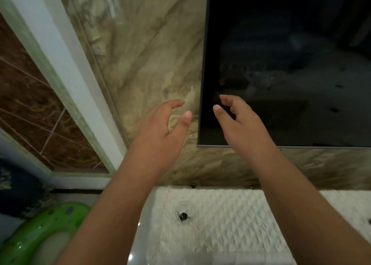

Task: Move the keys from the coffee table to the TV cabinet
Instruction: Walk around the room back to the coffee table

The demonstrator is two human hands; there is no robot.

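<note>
A small dark bunch of keys [183,216] with a ring lies on the white textured cloth covering the TV cabinet top [230,224], near its left end. My left hand [162,126] is raised in front of the marble wall, fingers apart and curled, holding nothing. My right hand [239,118] is raised before the lower left corner of the black TV screen [291,54], also open and holding nothing. Both hands are well above the keys, and both forearms reach in from the bottom edge of the view.
A beige marble wall [150,54] rises behind the cabinet. A white door frame [66,64] and brown tiles stand at the left. A green plastic item [40,234] and a dark cloth lie at the lower left beside the cabinet.
</note>
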